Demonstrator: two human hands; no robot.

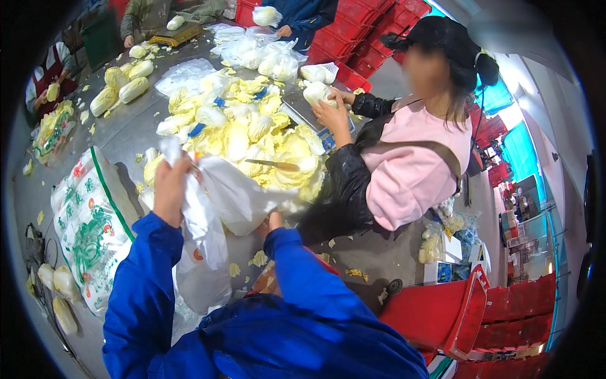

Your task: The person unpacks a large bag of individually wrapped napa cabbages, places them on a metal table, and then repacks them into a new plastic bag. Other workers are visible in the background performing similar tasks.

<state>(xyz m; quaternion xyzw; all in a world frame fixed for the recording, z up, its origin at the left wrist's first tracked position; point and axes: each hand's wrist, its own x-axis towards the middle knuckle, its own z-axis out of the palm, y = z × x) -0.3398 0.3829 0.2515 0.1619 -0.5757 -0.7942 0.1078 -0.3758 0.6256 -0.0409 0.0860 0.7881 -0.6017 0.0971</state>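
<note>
A thin white plastic bag (236,194) is spread between my two hands. My left hand (170,189) grips its gathered part on the left, and loose plastic hangs below. My right hand (270,222) is at the lower right side of the bag, its fingers mostly hidden, so its hold is unclear. Just beyond the bag lies a heap of yellow-white napa cabbage leaves (232,137). A knife (272,164) rests on top of these leaves. Left of my left hand stands a large white sack (97,232) with green and red print.
At right, a person in a pink top holds a napa cabbage (318,93) above a scale (300,116). Whole cabbages (134,90) lie across the metal table (137,128). Others work at the far side near a yellow scale (176,35). Red crates (433,312) stand behind at right.
</note>
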